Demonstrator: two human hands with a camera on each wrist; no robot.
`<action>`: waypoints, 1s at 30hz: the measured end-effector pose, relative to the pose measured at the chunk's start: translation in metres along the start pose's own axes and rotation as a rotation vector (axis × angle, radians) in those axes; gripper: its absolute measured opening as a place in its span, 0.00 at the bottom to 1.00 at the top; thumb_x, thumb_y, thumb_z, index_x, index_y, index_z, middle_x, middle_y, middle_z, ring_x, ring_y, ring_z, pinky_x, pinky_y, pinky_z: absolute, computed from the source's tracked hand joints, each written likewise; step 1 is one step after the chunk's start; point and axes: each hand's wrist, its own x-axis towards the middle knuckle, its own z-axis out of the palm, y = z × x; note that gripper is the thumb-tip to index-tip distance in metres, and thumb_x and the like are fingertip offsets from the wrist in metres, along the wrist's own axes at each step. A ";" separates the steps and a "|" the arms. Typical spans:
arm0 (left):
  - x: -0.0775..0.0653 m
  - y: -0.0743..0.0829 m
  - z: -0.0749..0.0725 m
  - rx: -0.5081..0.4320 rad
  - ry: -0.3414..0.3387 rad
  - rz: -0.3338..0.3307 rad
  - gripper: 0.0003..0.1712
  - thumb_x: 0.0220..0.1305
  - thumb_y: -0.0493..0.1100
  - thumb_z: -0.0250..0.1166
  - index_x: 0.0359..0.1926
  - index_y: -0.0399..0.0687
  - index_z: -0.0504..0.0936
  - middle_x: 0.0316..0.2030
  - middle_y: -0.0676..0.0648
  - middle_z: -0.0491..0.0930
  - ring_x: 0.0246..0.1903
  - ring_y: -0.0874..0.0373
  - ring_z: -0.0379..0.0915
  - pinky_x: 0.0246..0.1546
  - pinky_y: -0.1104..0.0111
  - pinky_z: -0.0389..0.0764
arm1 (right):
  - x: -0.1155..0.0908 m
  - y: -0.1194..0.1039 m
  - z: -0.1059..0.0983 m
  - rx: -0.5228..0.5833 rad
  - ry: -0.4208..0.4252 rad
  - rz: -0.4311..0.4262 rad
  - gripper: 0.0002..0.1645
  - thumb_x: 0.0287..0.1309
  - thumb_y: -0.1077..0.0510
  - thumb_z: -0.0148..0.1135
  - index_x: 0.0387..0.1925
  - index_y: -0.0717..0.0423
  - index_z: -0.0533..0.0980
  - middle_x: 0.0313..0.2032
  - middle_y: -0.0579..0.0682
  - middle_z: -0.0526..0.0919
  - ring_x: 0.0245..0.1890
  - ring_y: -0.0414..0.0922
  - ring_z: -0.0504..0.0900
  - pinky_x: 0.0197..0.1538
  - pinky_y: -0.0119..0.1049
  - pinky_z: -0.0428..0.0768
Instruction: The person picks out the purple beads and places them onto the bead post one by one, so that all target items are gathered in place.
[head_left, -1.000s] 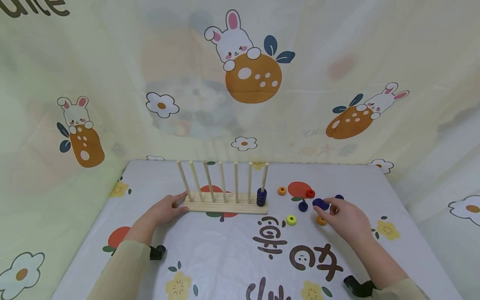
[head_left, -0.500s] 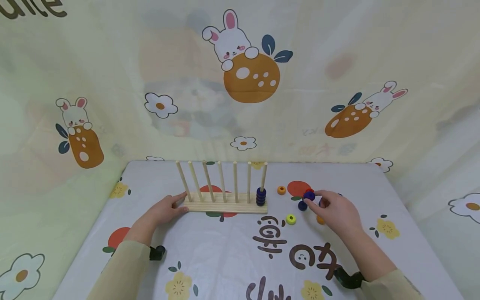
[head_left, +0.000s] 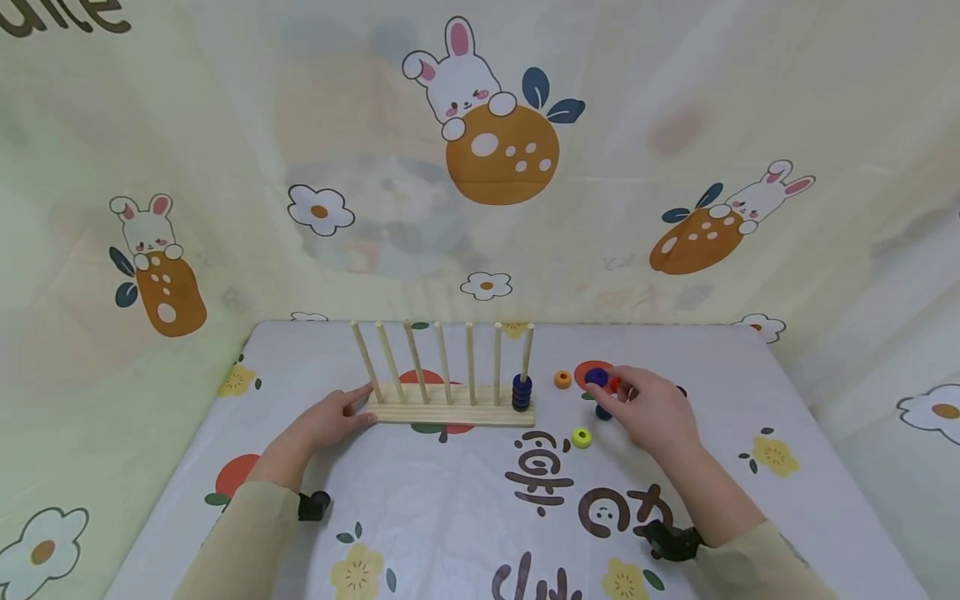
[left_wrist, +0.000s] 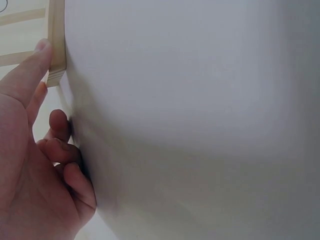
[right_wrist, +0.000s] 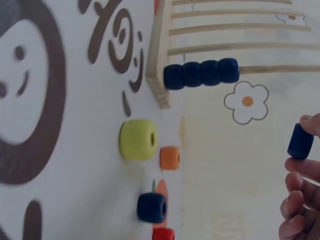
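A wooden peg rack (head_left: 450, 407) with several upright pegs stands on the table. Dark blue beads (head_left: 522, 393) are stacked on its rightmost peg. At the rack's left end, my left hand (head_left: 330, 419) holds the base between thumb and forefinger; the left wrist view shows its other fingers curled beside the base (left_wrist: 57, 40). My right hand (head_left: 660, 412) pinches a dark blue bead (right_wrist: 301, 141) between thumb and forefinger, above the table and right of the rack. Its other fingers are loosely bent and hold nothing.
Loose beads lie right of the rack: an orange bead (head_left: 562, 380), a yellow-green bead (head_left: 581, 437), a blue bead (right_wrist: 152, 207) and a red bead (right_wrist: 163, 234). Another dark bead (head_left: 682, 391) peeks out behind the right hand. A patterned cloth (head_left: 420, 500) covers the table.
My right hand has lifted the blue bead from among the loose beads and moved it leftward toward the rack. My left hand has stayed at the rack's end.
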 end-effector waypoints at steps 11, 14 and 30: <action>-0.001 0.003 -0.001 -0.001 -0.003 0.004 0.45 0.63 0.62 0.66 0.76 0.63 0.57 0.46 0.40 0.70 0.47 0.45 0.67 0.55 0.42 0.69 | 0.008 -0.026 -0.001 0.103 0.062 -0.042 0.38 0.59 0.28 0.59 0.55 0.53 0.80 0.33 0.50 0.80 0.35 0.49 0.74 0.36 0.40 0.72; 0.000 0.002 0.000 0.000 0.000 0.004 0.45 0.63 0.63 0.65 0.76 0.64 0.57 0.48 0.40 0.71 0.49 0.45 0.67 0.57 0.41 0.68 | 0.009 -0.034 -0.003 0.114 0.064 -0.044 0.38 0.59 0.28 0.60 0.55 0.53 0.80 0.31 0.49 0.79 0.34 0.48 0.73 0.34 0.39 0.72; 0.001 -0.002 0.001 -0.002 0.007 0.003 0.46 0.62 0.64 0.66 0.76 0.64 0.57 0.46 0.41 0.70 0.47 0.45 0.66 0.54 0.43 0.70 | 0.023 -0.067 -0.018 0.139 0.095 -0.079 0.34 0.60 0.32 0.62 0.56 0.51 0.80 0.27 0.48 0.75 0.30 0.47 0.71 0.30 0.39 0.70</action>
